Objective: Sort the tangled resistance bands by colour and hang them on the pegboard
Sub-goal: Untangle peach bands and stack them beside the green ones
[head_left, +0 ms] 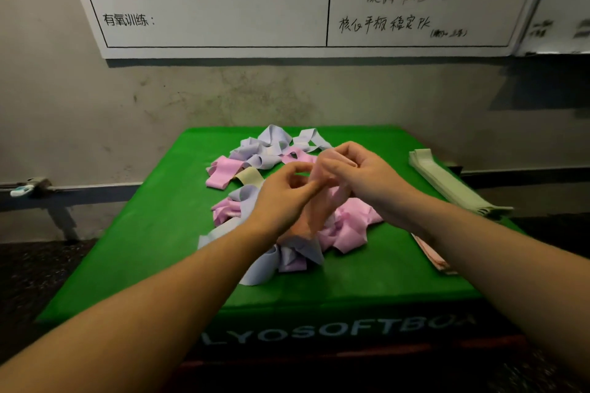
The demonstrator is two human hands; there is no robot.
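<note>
Fingers of both hands pinch one peach-pink band, the left hand low on it, the right hand curled round its top, lifting it above the tangled pile of pink and lilac bands on the green foam box. Pale green bands lie stacked flat at the box's right edge.
</note>
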